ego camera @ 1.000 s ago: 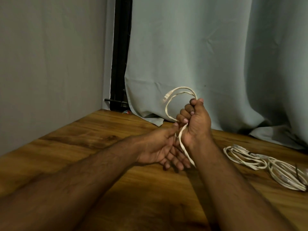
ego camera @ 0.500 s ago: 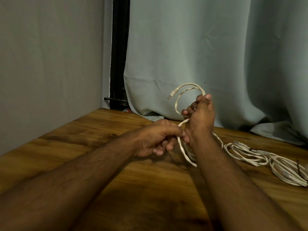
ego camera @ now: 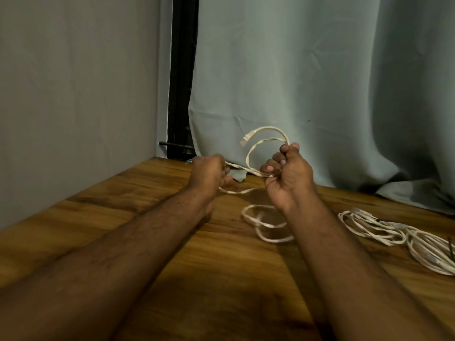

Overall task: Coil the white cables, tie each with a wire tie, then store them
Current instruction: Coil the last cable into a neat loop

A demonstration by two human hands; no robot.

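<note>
Tabletop carries two coiled cables at far right, well apart from both hands. Slack of the working cable lies loose just below the right wrist. Cable runs roughly left-right between the hands, taut. Right hand fingers curled round the started loop, plug end up. Left hand fingers grip the running length; likely feeds the next turn rightward.

Cable spans between both hands above the table; 2 coiled cables lie right.
</note>
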